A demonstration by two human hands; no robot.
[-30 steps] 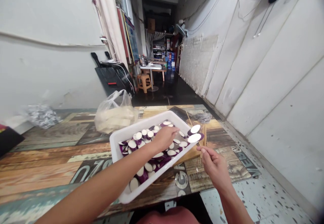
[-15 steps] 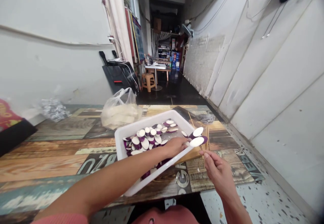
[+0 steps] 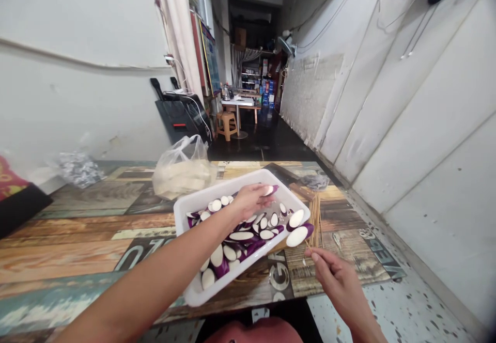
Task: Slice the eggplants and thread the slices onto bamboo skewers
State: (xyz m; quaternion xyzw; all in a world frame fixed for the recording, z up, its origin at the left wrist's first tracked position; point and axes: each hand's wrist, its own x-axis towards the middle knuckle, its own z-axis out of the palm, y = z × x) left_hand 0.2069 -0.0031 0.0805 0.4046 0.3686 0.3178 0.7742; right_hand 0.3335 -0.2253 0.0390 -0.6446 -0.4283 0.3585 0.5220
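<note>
A white plastic tray (image 3: 186,209) full of purple-skinned eggplant slices (image 3: 232,252) lies on the patterned table. My left hand (image 3: 250,199) reaches over the far part of the tray with its fingers closed on one eggplant slice (image 3: 270,190). My right hand (image 3: 336,276) is to the right of the tray, pinching a thin wooden skewer (image 3: 308,245). Two eggplant slices (image 3: 296,227) are threaded on that skewer, hanging over the tray's right corner.
A bundle of wooden skewers (image 3: 314,219) lies on the table right of the tray. A clear plastic bag (image 3: 182,170) sits behind the tray, crumpled foil (image 3: 75,167) farther left. A white wall runs along the right; a corridor with a stool (image 3: 228,125) lies ahead.
My left hand moved from the tray's near right edge up to its far side and now grips a slice. My right hand with the skewer dropped slightly toward me.
</note>
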